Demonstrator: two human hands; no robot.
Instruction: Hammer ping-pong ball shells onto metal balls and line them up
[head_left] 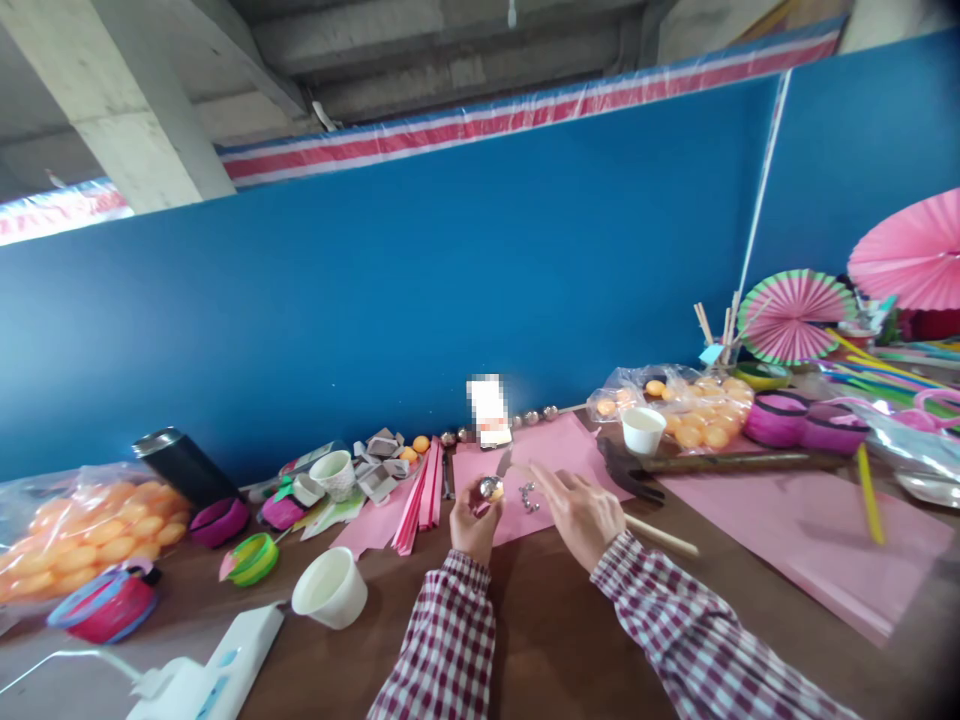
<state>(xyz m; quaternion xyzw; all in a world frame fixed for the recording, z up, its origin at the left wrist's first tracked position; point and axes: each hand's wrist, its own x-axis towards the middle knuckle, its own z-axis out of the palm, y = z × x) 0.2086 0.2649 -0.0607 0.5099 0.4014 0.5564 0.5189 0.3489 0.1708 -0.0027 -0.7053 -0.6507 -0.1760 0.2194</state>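
Note:
My left hand [476,520] is closed around a shiny silver ball [491,487], held up between thumb and fingers. To its right, my right hand [585,510] reaches over the pink paper [551,450] with its fingers drawn together. A pale wooden handle [664,536] sticks out behind that hand, and a thin tip shows ahead of its fingers; these look like one tool, though the grip partly hides it. Small silver pieces [529,497] lie on the pink paper between my hands. Several silver balls [532,418] stand in a row along the back.
A hammer [634,475] lies right of my hands. White cups [330,590] stand on both sides. Bags of orange balls [112,530] sit left and right. A power strip [240,650] is at front left. The blue partition [487,270] closes off the back.

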